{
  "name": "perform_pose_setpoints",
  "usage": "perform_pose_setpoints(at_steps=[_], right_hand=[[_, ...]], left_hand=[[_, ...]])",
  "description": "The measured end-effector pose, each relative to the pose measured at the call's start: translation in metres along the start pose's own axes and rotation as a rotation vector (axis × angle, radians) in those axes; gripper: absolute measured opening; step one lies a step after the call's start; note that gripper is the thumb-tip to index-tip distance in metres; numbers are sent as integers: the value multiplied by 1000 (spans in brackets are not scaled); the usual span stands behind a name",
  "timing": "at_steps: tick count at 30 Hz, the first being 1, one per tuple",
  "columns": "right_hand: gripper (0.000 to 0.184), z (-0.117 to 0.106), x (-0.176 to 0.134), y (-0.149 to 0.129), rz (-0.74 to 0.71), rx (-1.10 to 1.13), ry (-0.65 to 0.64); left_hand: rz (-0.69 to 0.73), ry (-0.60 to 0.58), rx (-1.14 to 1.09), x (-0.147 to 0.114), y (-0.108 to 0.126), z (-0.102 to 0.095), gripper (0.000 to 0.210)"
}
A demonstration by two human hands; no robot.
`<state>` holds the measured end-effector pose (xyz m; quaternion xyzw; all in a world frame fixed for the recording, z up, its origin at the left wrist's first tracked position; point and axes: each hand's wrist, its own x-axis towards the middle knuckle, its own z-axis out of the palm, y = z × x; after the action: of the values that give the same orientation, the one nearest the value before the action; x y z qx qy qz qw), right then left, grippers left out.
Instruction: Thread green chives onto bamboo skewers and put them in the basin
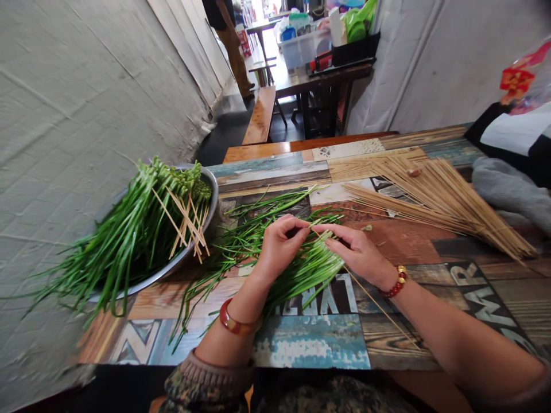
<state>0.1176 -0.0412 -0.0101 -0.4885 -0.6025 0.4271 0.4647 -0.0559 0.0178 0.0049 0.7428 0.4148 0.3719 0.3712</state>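
My left hand (280, 245) pinches a small bunch of green chive stalks (310, 269) over the patterned table (314, 344). My right hand (357, 252) holds a thin bamboo skewer (379, 307) whose tip meets the stalks between my fingers. More loose chives (258, 226) lie spread on the table beyond my hands. A metal bowl (212, 192) at the left holds a heap of chives (129, 235) with several skewers stuck through them.
A large fan of bamboo skewers (439, 198) lies on the table at the right, next to grey and black cloth (508, 189). A white sheet wall runs along the left. Farther back stand a bench (259, 117), a table with containers (310, 49), and a person (230, 40).
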Motion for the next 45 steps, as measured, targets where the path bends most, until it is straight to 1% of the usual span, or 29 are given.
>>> perform_pose_setpoints(at_steps=[4,9,12,17,20,32,45], right_hand=[[33,0,0,1,15,-17,-9],[33,1,0,3,-1,-33,9],[33,1,0,4,-12,-47,9],[34,1,0,4,22,-32,-9],[34,1,0,5,26,-22,-13],[31,2,0,6,-4,-56,-7],[29,2,1,3,-36,-83,15]], left_hand=[[112,10,99,0,2,0,11],[171,27,131,0,1,2,10],[161,34,134,0,1,2,8],[93,47,147,0,3,2,3],[81,50,139,0,3,2,4],[170,3,164,0,2,-1,10],[197,-30,156,1,2,-3,12]])
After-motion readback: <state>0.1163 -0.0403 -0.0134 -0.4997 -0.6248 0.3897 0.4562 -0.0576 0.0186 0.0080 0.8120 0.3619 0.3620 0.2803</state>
